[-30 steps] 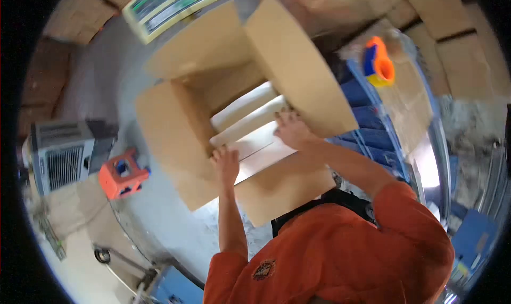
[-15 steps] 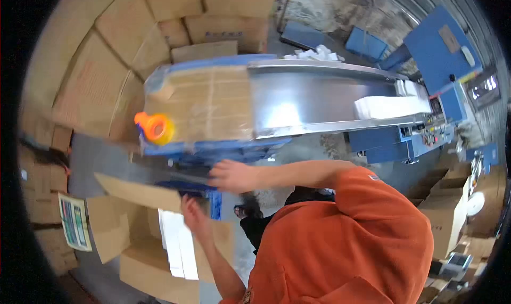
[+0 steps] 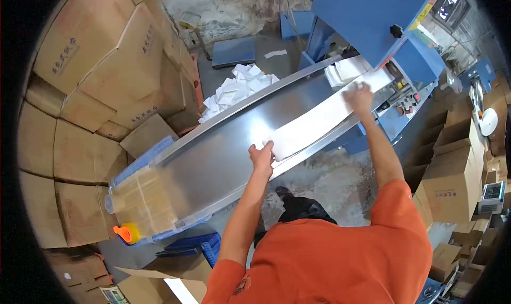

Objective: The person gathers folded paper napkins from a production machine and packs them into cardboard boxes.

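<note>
A long row of white folded paper (image 3: 314,125) lies on the metal conveyor table, reaching from the blue machine toward me. My left hand (image 3: 262,156) grips the near end of this row, thumb and fingers around its corner. Farther up the row, my right hand (image 3: 359,99) rests over the top with its fingers spread, slightly blurred. Beside the row's far end sits another stack of white paper (image 3: 348,70).
Blue machine (image 3: 346,16) at the metal table's (image 3: 223,160) far end. Orange tape dispenser (image 3: 128,232) at its left end. An open carton (image 3: 143,288) holding white paper stands below. Cardboard boxes (image 3: 106,64) rise at left; more cartons (image 3: 447,181) stand right. White scraps (image 3: 234,93) lie behind.
My view has swung right toward the machine. Both hands have moved from above the open carton and the table's edge to the white paper row; the left now grips its end.
</note>
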The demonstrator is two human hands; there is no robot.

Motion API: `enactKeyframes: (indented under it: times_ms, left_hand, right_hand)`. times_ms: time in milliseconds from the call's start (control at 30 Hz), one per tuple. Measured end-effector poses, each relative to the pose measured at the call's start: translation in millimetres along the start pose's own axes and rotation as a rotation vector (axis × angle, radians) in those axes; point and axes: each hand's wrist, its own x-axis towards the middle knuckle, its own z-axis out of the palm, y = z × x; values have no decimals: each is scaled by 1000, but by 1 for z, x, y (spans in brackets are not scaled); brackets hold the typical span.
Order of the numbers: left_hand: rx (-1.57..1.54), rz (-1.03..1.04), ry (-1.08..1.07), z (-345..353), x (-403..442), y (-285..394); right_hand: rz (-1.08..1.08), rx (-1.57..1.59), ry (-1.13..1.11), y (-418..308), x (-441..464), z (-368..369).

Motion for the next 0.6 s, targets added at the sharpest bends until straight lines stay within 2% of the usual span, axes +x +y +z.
enactKeyframes:
  times_ms: [33, 67, 133, 167, 200, 267, 300, 400, 433, 467, 500, 567, 600]
  left_hand:
    - [-187, -66, 15, 8, 2, 0]
    - [-240, -86, -254, 0, 24, -13]
    - [-33, 56, -194, 12, 7, -3]
    - [199, 176, -118, 16, -8, 5]
    - [204, 169, -101, 11, -8, 1]
    - [359, 454, -71, -12, -8, -10]
    - [499, 465, 18, -32, -13, -8]
    - [678, 446, 314, -106, -35, 6]
    - [736, 397, 390, -124, -51, 24]
    - [784, 432, 439, -150, -46, 25]
    - [831, 413, 477, -161, -48, 31]
    - [902, 359, 529, -161, -61, 53]
    - [924, 331, 551, -147, -65, 59]
  right_hand:
    - [104, -102, 57, 26, 12, 14]
    - [186, -103, -21, 48, 20, 21]
    - [182, -43, -175, 48, 19, 14]
    - [127, -16, -163, 38, 10, 13]
    - [71, 10, -151, 23, -3, 11]
    - [-24, 47, -77, -13, -33, 0]
    - [-62, 84, -44, -26, -51, 1]
    - [-249, 319, -150, -70, -89, -38]
    - [-255, 515, -234, -72, -90, -35]
    - [-267, 704, -322, -69, -85, -29]
    - [-131, 864, -387, -67, -79, -17]
    - [-89, 723, -523, -74, -60, -15]
    - [-165, 546, -564, -88, -66, -23]
